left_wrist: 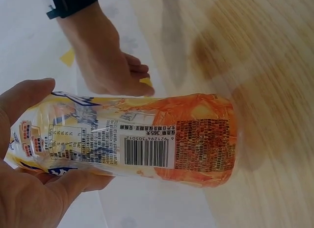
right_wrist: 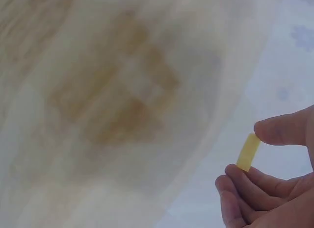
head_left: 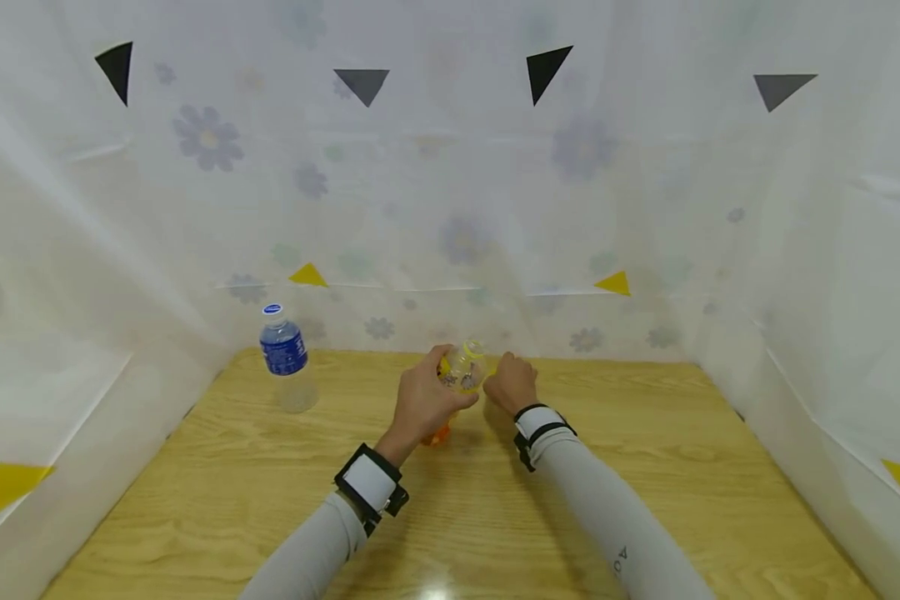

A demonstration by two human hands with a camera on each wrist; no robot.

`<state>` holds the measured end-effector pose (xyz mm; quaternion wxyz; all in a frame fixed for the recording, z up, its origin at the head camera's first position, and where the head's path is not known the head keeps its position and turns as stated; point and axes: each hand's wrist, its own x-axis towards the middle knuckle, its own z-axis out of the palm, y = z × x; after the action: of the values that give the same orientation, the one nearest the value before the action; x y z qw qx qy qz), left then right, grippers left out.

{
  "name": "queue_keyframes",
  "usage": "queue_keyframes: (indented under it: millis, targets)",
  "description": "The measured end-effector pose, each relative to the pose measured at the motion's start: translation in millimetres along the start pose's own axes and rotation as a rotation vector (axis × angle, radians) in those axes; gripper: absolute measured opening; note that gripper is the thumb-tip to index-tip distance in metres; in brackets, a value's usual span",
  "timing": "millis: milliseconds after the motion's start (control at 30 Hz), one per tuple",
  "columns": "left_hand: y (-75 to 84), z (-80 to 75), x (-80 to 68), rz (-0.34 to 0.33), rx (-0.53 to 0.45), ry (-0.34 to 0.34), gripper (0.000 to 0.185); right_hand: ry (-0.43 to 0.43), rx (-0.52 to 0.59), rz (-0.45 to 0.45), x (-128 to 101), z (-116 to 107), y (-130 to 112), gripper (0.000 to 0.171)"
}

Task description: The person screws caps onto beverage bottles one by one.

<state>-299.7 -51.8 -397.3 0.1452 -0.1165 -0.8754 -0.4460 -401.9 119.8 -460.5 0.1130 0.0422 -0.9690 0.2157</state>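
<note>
Gripping an orange drink bottle (left_wrist: 147, 139) around its upper body, the person's left hand (head_left: 422, 402) holds it tilted above the wooden bench (head_left: 645, 467), thumb on one side and fingers curled round the other; in the head view the bottle's open neck points up and away, between the two hands. The right hand (head_left: 510, 383), just beside the neck, pinches a small yellow cap (right_wrist: 248, 152) between thumb and forefinger (the right wrist view shows it edge-on, clear of the bottle). The left wrist view shows the printed label with its barcode and the orange base of the bottle hanging over the wood grain, with the right hand beyond. A water bottle (head_left: 285, 357) with a blue label and blue-and-white cap stands upright near the bench's far left corner, well apart from both hands. White floral sheeting (head_left: 457, 208) dotted with black, grey and yellow triangles walls the bench on three sides. Both forearms wear pale sleeves and black-and-white wrist straps
</note>
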Motion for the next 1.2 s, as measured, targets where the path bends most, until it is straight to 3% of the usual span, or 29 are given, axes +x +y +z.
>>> queue_keyframes:
  millis: [133,267,467,633,767,1033,1200]
  targets:
    - [-1.3,0.6,1.5,-0.003,0.009,-0.009,0.078,0.003,-0.042,-0.038,-6.0,-17.8,-4.7,0.035]
    - [-1.2,1.2,3.5,0.012,0.002,-0.014,0.078,0.003,-0.071,-0.063,-14.0,-36.0,-7.8,0.033]
    - [-2.1,1.5,5.0,0.009,0.022,-0.014,0.078,-0.117,-0.013,-0.082,-28.3,-54.3,-5.8,0.032]
    - [-4.6,0.8,4.9,-0.004,0.013,-0.019,0.078,-0.199,0.041,-0.097,-42.5,-59.2,-0.7,0.024]
    - [-4.2,-1.1,5.6,-0.001,0.013,-0.019,0.079,-0.210,0.115,-0.086,-49.4,-59.4,2.2,0.014]
    - [-2.6,-1.9,5.9,0.001,0.023,-0.022,0.080,-0.301,0.168,-0.055,-59.0,-64.3,4.7,0.021]
    - [-2.8,-1.7,4.5,-0.001,0.024,-0.023,0.079,-0.364,0.191,-0.090,-64.5,-64.7,7.2,0.026]
